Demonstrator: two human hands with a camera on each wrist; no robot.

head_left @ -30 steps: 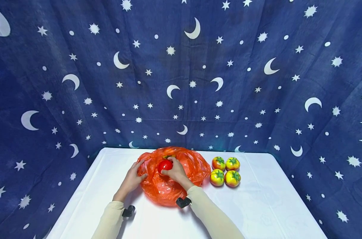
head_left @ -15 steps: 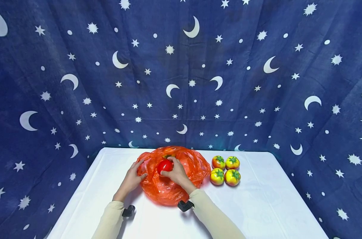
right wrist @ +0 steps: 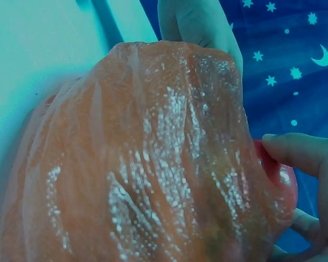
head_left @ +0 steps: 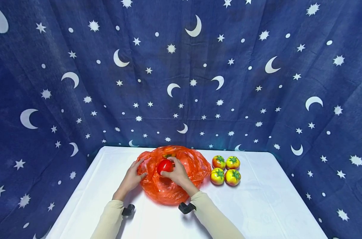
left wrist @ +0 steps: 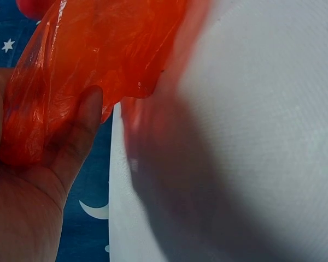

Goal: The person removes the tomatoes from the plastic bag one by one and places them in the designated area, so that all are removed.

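Observation:
A crumpled, translucent red-orange plastic bag [head_left: 164, 196] sits on the white table with its mouth open. My left hand [head_left: 132, 175] grips the bag's left rim, thumb on one side of the film and fingers on the other, as the left wrist view shows around the bag [left wrist: 115, 49]. Thumb and fingers of my right hand [head_left: 178, 172] hold a glossy red tomato [head_left: 164, 167] at the bag's mouth. From the right wrist view, bag film overlaps part of this tomato [right wrist: 286, 183]. Something yellow-green [head_left: 169, 155] shows inside the bag behind it, mostly hidden.
Just right of the bag stand several yellow-red tomatoes [head_left: 233, 178] with green leafy tops, grouped in two rows. A dark blue curtain [head_left: 198, 99] with moons and stars hangs behind and beside the white table [head_left: 267, 199].

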